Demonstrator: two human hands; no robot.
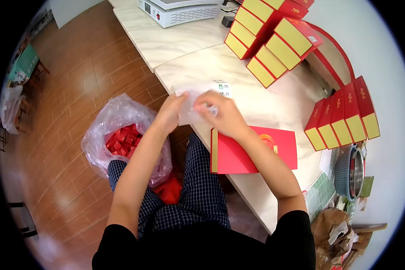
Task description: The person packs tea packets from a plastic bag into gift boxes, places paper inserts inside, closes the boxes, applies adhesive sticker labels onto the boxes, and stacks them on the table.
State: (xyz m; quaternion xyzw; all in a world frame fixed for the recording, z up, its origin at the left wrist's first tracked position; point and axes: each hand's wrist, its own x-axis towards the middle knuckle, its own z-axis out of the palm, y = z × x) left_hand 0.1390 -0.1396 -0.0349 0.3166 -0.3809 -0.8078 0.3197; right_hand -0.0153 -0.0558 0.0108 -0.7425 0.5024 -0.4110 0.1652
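A thin, whitish translucent plastic bag (190,110) hangs between my two hands at the table's edge, with green and black print at its upper right. My left hand (170,111) pinches its left side. My right hand (220,112) is curled over the bag's right part, fingers bent together on the plastic. Just below my right hand lies a closed red box (238,155) with a gold side and a gold emblem, partly covered by my right forearm.
Red and gold boxes stand stacked (281,49) at the back and in a row (342,119) at right. A plastic sack (101,121) of red packets is by my legs. A white device (180,15) sits at the far end; metal and grey bowls (344,173) are at right.
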